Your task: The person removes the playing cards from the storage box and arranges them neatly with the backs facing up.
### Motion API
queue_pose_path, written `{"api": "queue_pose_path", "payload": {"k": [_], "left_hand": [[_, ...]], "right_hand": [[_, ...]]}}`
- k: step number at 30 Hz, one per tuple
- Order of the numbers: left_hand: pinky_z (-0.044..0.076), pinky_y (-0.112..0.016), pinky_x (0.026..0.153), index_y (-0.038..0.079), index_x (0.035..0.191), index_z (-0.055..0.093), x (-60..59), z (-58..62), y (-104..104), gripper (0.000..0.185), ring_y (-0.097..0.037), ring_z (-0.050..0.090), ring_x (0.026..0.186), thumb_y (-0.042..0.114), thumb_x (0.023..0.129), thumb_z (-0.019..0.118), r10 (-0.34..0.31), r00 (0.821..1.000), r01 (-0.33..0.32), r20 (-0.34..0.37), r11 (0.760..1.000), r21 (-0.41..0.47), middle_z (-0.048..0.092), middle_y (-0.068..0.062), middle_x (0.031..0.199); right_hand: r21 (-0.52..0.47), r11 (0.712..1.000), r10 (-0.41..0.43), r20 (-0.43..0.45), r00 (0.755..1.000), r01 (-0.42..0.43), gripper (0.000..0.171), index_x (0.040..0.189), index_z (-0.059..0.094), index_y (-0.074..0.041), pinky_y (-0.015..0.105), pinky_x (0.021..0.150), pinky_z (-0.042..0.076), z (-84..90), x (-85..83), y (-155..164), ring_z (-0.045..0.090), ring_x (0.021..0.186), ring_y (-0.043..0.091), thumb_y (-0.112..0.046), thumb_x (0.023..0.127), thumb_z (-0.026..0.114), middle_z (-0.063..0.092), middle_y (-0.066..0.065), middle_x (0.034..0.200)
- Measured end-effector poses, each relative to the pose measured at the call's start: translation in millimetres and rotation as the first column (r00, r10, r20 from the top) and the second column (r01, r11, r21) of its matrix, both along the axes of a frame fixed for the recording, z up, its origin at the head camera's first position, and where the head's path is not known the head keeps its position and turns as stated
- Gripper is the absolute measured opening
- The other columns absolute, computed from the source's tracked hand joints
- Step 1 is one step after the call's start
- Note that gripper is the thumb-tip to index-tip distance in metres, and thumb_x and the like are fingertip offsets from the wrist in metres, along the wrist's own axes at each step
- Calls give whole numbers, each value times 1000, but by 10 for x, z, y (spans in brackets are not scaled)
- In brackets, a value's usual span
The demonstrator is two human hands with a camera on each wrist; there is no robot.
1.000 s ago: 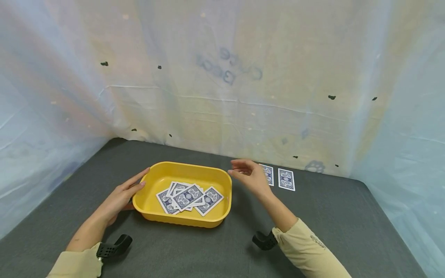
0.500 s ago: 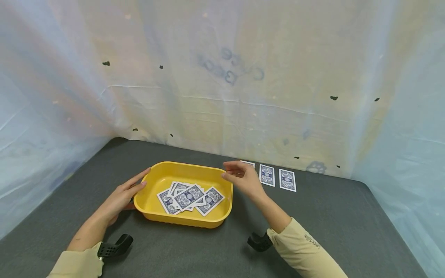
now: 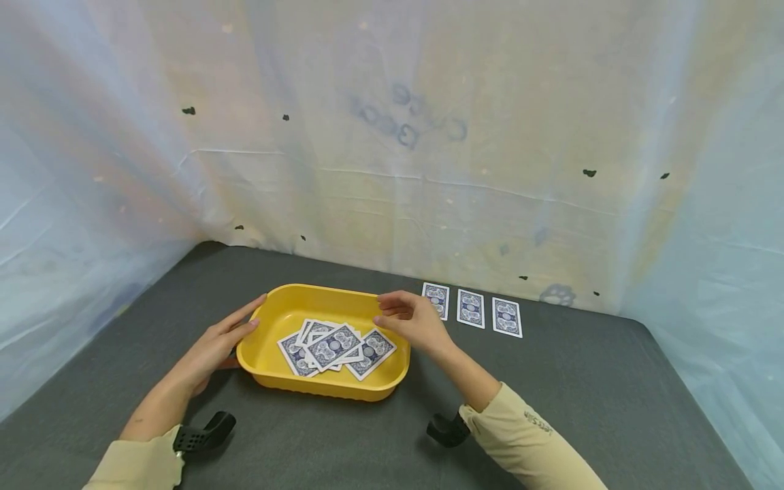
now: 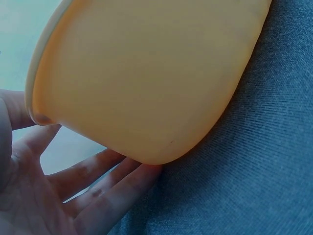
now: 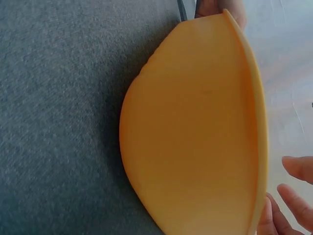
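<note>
Yellow tray (image 3: 392, 381) sits on grey bench (image 3: 582, 395), centre-left in head view, long side toward the person. Loose heap of blue-backed cards (image 3: 333, 347) lies face down on tray floor, overlapping, fanned at odd angles. L hand (image 3: 214, 347) rests against tray's left end wall; fingers (image 4: 105, 191) straight, spread, lying along the outer wall down near the base, w/ thumb up by the rim, not curled round anything. L wrist view confirms: palm open, fingertips touching tray underside where it meets bench. R hand (image 3: 413, 320) hovers over tray's far right corner, above the rim; fingers loosely bent, thumb & forefinger tips close together, holding nothing that I can make out. R wrist view shows only two fingertips (image 5: 298, 169) beyond the rim, apart from tray wall. Three more cards (image 3: 470, 308) lie face down in a neat row on bench, just right of R hand & behind tray, near the back sheet; small gaps btwn them, not touching. Black wrist mounts (image 3: 202, 435) visible at both cuffs. Pale plastic sheeting (image 3: 392, 136) walls in the bench on three sides.
</note>
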State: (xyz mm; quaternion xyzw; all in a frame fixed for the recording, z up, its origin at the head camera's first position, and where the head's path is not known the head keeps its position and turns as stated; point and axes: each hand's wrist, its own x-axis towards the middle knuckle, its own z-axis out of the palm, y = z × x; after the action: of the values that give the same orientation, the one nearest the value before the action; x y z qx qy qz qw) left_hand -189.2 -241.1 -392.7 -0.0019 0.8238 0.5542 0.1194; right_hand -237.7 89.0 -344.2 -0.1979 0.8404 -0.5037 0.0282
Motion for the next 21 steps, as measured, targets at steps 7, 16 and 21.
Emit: {"api": "queue_pose_path", "payload": {"k": [7, 16, 21], "left_hand": [[50, -53, 92, 31, 155, 9, -10, -3, 1, 64, -42, 36, 133, 48, 101, 38, -6, 1000, 6, -3, 1000, 8, 9, -21, 160], [49, -54, 91, 32, 155, 9, -13, -7, 4, 63, -43, 34, 134, 48, 102, 38, -5, 1000, 5, 4, 1000, 5, 8, -21, 160], [51, -49, 90, 31, 155, 10, -1, 3, 4, 63, -41, 36, 134, 47, 102, 38, -5, 1000, 5, 0, 1000, 23, 10, -21, 159]], "right_hand": [[33, 998, 57, 37, 998, -59, 37, 117, 65, 2, 32, 88, 53, -24, 18, -109, 65, 100, 26, -12, 84, 73, 67, 18, 114], [24, 990, 139, 87, 986, -142, 41, 118, 64, 4, 32, 90, 52, -108, 26, -264, 62, 105, 32, -12, 82, 74, 65, 22, 115], [34, 982, 180, 125, 976, -185, 42, 120, 64, 3, 30, 90, 52, -158, 37, -356, 61, 108, 34, -11, 81, 74, 65, 21, 117]]}}
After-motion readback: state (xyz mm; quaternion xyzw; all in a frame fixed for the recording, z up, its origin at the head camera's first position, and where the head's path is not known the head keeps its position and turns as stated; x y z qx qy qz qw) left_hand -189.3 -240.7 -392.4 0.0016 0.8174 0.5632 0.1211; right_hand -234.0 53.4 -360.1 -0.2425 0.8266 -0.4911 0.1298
